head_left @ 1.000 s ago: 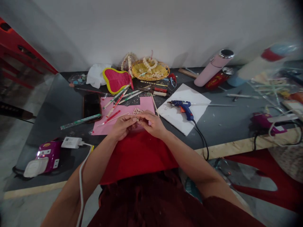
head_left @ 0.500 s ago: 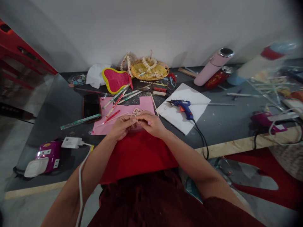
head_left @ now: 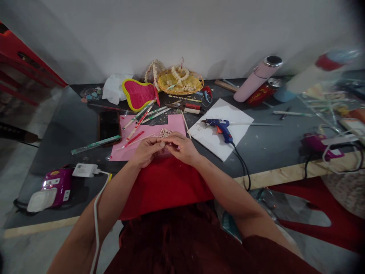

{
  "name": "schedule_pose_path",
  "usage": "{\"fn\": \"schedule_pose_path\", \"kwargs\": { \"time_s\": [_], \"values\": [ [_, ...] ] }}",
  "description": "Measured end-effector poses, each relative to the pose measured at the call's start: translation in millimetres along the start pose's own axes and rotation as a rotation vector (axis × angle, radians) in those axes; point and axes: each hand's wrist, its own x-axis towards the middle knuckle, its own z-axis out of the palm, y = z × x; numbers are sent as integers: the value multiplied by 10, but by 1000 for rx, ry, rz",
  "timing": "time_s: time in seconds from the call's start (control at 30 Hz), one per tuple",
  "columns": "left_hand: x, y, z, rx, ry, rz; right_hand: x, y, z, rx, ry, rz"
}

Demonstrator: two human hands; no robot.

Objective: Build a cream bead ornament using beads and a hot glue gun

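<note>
My left hand (head_left: pixel 148 151) and my right hand (head_left: pixel 181 148) meet at the fingertips over the front edge of a pink sheet (head_left: pixel 176 121). Both are closed in a pinch, and whatever lies between the fingers is too small to make out. Just beyond them is a small pile of pale short pieces (head_left: pixel 164 133). Wrapped sticks (head_left: pixel 138 123) and a red strip (head_left: pixel 135 139) lie on the sheet left of the pile. A red cloth (head_left: pixel 168 186) is below my hands.
A blue glue gun (head_left: pixel 221 127) rests on a white board (head_left: pixel 207 115) to the right. Behind are a yellow basket (head_left: pixel 168 86), a pink flask (head_left: pixel 256 80) and a red can (head_left: pixel 264 92). A phone (head_left: pixel 109 125) and purple socket block (head_left: pixel 58 186) stand left.
The view has shifted slightly. My hands stay together in nearly the same pose, with only small finger movement.
</note>
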Motion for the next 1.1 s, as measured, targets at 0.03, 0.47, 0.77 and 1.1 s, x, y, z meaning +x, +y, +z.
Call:
{"fn": "schedule_pose_path", "kwargs": {
  "time_s": [0.03,0.47,0.77,1.1],
  "values": [
    [-1,1,0,-3,3,-3,-1,1,-2,-2,-1,-3],
    [-3,-17,-52,-47,-44,-10,-4,27,-26,49,25,-73],
    [-3,-13,-59,-13,-43,-45,-3,18,-43,106,-25,-27],
    [-13,-12,-61,-65,-88,-56,25,-4,-50,200,-27,-44]
  ]
}}
